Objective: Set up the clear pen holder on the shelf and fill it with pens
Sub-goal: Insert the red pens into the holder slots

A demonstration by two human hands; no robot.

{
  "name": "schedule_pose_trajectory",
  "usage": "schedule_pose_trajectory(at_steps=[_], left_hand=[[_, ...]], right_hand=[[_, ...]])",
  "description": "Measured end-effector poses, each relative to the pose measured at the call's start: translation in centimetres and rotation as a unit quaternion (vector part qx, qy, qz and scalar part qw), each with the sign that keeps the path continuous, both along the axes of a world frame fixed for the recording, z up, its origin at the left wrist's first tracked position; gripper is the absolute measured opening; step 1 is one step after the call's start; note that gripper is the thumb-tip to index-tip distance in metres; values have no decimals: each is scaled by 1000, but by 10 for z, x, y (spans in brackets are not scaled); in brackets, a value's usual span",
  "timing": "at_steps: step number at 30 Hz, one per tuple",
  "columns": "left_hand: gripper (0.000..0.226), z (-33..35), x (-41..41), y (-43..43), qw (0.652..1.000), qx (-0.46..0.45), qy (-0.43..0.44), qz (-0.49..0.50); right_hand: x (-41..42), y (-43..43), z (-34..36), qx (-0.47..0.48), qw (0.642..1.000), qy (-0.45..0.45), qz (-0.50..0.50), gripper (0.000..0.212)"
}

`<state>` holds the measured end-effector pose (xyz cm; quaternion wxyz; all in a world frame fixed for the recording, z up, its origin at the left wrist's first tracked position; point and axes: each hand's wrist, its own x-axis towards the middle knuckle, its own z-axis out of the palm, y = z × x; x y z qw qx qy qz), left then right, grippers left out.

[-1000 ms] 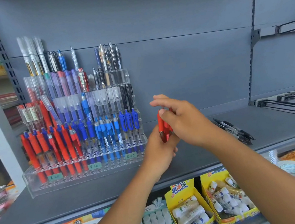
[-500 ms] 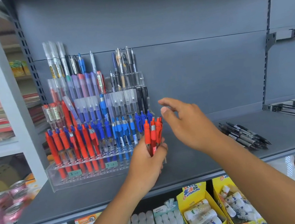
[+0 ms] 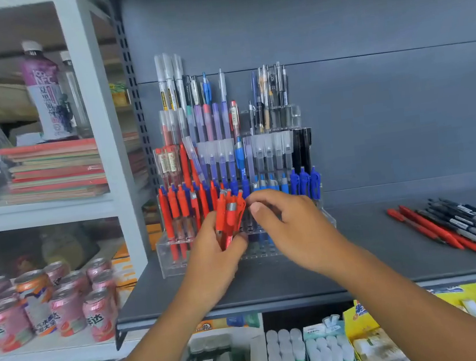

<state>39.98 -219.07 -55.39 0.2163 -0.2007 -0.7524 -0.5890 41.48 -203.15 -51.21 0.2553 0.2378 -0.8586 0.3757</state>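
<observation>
left grip (image 3: 210, 261): clutched bundle of red plastic click pens (image 3: 230, 214)
change: right grip (image 3: 294, 233) had closed in from 3 o'clock onto their tops; hold unclear
meaning: next insertion probably near

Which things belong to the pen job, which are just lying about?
Job: clear tiered plastic pen holder; red click pens in left hand; loose red and black pens on grey shelf.
Lying about: pink drink cans; stacked notebooks; purple juice bottle.

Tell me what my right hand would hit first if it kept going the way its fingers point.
The right hand points left at the red pens in the left hand; likely those first, if not touching already.
</observation>
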Motion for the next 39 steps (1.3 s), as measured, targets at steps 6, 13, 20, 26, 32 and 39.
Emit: schedule_pose_trajectory(at_steps=[6,13,20,26,32,39], left_hand=[[22,-1,0,-15,999,28,-14,-36],[10,4,4,-19,993,70,-13,-95],[14,0,-3,-29,993,63,-30,-96],[8,-4,-6,-34,992,73,-46,-92],[6,-6,-8,-37,994,61,-47,-84],[3,-6,-8,-38,993,66,-46,-81]], right_hand=[[-3,-22,-4,-19,998,-36,49,22],[-6,-30,-5,-102,988,-74,86,9],[-14,-39,3,-211,971,-63,94,8],[-20,-42,25,-347,932,-31,102,5],[-27,-36,40,-323,943,6,78,37],[-33,-38,50,-289,954,45,61,40]])
